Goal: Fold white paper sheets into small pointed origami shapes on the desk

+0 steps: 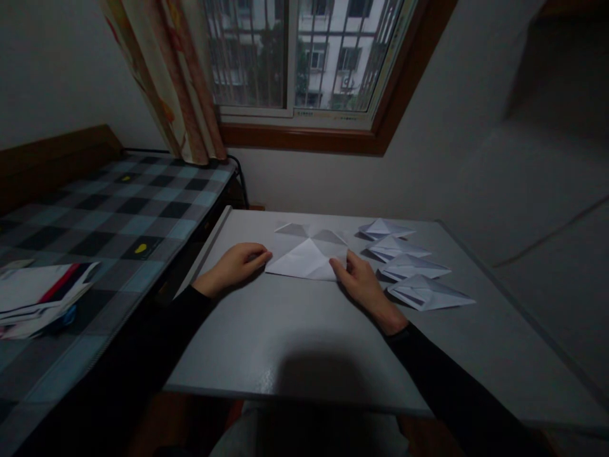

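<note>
A white sheet of paper (308,252) with fold creases lies on the grey table (295,343). My left hand (234,266) rests at its left corner, fingers curled loosely with the fingertips on the paper's edge. My right hand (362,283) pinches the lower right edge of the sheet between thumb and fingers. To the right of that hand lie several folded paper pieces (409,266) in a row, running from the far side toward me.
A bed with a checked cover (118,209) stands along the table's left side, with papers and booklets (38,298) on it. A window (304,57) with a patterned curtain (166,76) is behind the table. The wall runs close on the right.
</note>
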`<state>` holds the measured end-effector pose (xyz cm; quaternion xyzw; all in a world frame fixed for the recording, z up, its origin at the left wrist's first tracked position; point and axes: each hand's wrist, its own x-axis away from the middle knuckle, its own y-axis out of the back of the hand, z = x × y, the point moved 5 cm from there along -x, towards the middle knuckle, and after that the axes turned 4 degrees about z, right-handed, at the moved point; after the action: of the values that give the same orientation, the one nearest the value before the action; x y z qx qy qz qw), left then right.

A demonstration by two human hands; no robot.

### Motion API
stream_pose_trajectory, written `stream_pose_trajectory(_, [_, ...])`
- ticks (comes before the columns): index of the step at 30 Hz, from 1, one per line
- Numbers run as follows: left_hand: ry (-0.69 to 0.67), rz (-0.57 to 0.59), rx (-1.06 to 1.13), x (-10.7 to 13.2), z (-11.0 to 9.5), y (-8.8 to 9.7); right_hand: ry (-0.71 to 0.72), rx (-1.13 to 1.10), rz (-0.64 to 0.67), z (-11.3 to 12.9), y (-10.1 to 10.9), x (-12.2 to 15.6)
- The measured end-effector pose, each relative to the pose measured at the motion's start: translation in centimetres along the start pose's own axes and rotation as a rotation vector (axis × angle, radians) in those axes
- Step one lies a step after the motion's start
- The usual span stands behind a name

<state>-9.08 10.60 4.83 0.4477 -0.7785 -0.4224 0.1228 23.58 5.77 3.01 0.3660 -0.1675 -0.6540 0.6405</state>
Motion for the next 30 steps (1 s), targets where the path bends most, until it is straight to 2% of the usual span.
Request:
stream_pose_trajectory(2, [0.046, -0.039, -0.018, 0.0, 0.4, 0.1, -0.002, -0.045, 0.007, -0.1, -0.2, 0.0])
stream_pose_trajectory(5, [0.037, -0.085, -0.061, 0.1, 0.3, 0.1, 0.033, -0.088, 0.017, -0.2, -0.7, -0.1])
stream_pose_trajectory(13, [-0.133, -0.161, -0.312, -0.2, -1.6, -1.0, 0.173, -0.028, -0.007, -1.2, -1.6, -0.2])
stream_pose_trajectory(17, [-0.293, 0.027, -0.326, -0.2, -1.6, -3.2, 0.277, 0.118, -0.004, -0.4, -1.3, 0.0])
stream_pose_trajectory(20, [-0.284, 0.165, -0.316, 0.0, -0.8, -4.5, 0.338, 0.261, 0.025, 1.0, -1.1, 0.2])
stream_pose_trajectory(23, [-0.254, 0.235, -0.303, 0.2, -0.6, -4.7, 0.395, 0.353, 0.075, 2.8, -1.3, 0.7])
stream_pose_trajectory(27, [-0.261, 0.32, -0.287, 0.5, -1.4, -4.7, 0.506, 0.295, 0.237, 4.7, -2.6, 2.0])
stream_pose_trajectory(30, [-0.268, 0.367, -0.266, 0.7, -2.1, -4.7, 0.519, 0.261, 0.377, 4.6, -4.1, 2.7])
